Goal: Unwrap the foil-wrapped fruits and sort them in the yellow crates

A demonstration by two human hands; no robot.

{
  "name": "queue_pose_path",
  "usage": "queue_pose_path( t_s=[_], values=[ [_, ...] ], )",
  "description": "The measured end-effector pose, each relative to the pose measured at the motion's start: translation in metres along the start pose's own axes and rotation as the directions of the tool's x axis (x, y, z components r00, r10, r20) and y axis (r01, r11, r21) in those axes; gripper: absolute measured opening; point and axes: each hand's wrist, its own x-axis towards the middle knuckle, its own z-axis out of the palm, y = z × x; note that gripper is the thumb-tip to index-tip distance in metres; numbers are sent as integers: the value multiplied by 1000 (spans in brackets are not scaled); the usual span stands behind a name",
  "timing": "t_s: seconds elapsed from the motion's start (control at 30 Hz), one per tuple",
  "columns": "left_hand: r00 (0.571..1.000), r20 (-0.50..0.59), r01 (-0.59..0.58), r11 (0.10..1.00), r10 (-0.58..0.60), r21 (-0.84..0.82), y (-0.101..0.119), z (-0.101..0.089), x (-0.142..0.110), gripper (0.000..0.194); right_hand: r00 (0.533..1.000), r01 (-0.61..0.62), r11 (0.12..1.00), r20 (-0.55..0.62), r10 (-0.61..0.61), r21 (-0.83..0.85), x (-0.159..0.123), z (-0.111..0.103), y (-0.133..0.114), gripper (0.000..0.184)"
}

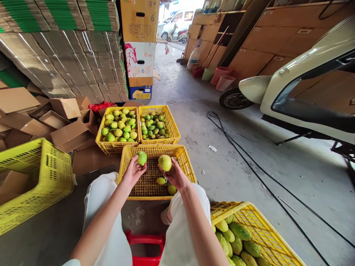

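Two fruits are being held up over the near crate (146, 184), one in each hand, with a gap separating them. The left hand (133, 171) is raising the green fruit (142, 157), its grip grasping it from the left and from below. The right hand (175, 176) is raising the yellow fruit (165, 163), its grip grasping it from the right and from underneath.

Inside the near crate, a small fruit (161, 181) is lying on the mesh bottom below the yellow fruit, and a rounder fruit (172, 190) is lying nearer the person. White-clad legs (107, 221) are flanking the crate's near side, and a red stool (146, 240) is showing between them.

Just beyond, two crates are standing side by side: the far left crate (113, 149) is holding a heap of yellow-green fruits, while the far right crate (173, 127) is holding smaller ones. At the lower right, a tilted-looking crate (269, 232) is carrying longer fruits (235, 244). On the left, a lime crate (57, 173) is containing cardboard (13, 184). Black cables (249, 162) are running across the floor (194, 159), and a scooter (299, 81) is standing beyond them
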Motion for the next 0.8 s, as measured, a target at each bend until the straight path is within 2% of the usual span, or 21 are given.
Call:
queue_pose_path(
  t_s=[0.1,0.27,0.5,0.7,0.8],
  values=[
    [1000,14,20,1000,-20,-9,0,-1,1,14,1000,22,999,-12,-22,41,1,-1,-1,32],
    [1000,15,3,1000,-3,16,0,-1,1,11,999,29,992,-33,-25,125,2,-3,-2,16],
    [1000,-9,17,1000,-17,3,0,3,-2,11,997,81,993,7,-82,81,3,-5,1,24],
    [999,9,32,999,-31,-9,0,1,-2,16,989,139,990,-40,-140,-15,3,-3,3,26],
    [1000,4,5,1000,-5,-11,0,0,0,12,989,135,991,-57,-134,12,3,-2,3,29]
  ],
)
